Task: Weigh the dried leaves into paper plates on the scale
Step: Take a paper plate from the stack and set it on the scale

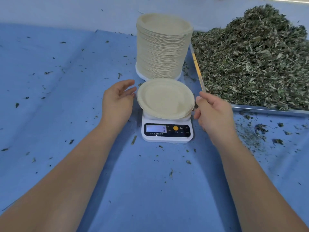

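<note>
Step in hand: empty plate placement, no leaves weighed yet. One paper plate (pixel 165 97) sits on the scale (pixel 167 138), tilted slightly and overhanging the platform on all sides. The display (pixel 156 128) reads 0.

Left hand (pixel 117 101) is released: fingers relaxed and spread, tips just beside the plate's left rim, holding nothing. Right hand (pixel 212 111) is at the right rim with fingers loosely curled. Fingertips are right at the edge, but I cannot tell if they pinch the rim or are just next to it.

The dried leaves (pixel 254 61) are heaped in a metal tray (pixel 267 110) to the right of the scale, none in the plate. The tall stack of spare plates (pixel 163 47) stands directly behind the scale. Leaf crumbs (pixel 260 128) are scattered over the blue cloth (pixel 66 81).

Next move, as I judge it: let go of the plate so it settles flat, then reach right into the heap with the right hand, take a loose handful and drop it in the plate centre while watching the readout. The plate is light and overhangs, so a bump at the rim could tip it.
</note>
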Action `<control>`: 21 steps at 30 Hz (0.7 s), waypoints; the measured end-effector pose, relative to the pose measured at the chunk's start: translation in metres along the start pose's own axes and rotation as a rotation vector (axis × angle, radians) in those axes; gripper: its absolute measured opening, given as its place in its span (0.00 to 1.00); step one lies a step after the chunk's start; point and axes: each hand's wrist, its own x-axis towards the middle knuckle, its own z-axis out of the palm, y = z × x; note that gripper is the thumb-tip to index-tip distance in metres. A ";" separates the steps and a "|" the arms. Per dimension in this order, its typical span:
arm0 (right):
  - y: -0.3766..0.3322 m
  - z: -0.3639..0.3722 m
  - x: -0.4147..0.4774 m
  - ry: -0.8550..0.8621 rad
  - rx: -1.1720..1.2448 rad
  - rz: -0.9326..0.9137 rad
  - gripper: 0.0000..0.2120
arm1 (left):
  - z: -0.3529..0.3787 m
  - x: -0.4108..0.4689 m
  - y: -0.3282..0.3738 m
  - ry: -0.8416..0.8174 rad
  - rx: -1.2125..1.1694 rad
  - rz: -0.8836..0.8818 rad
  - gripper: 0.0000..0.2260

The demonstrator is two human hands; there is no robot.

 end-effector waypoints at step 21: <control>0.005 -0.005 -0.013 -0.475 -0.201 -0.180 0.51 | 0.011 -0.010 0.005 -0.117 -0.215 -0.269 0.23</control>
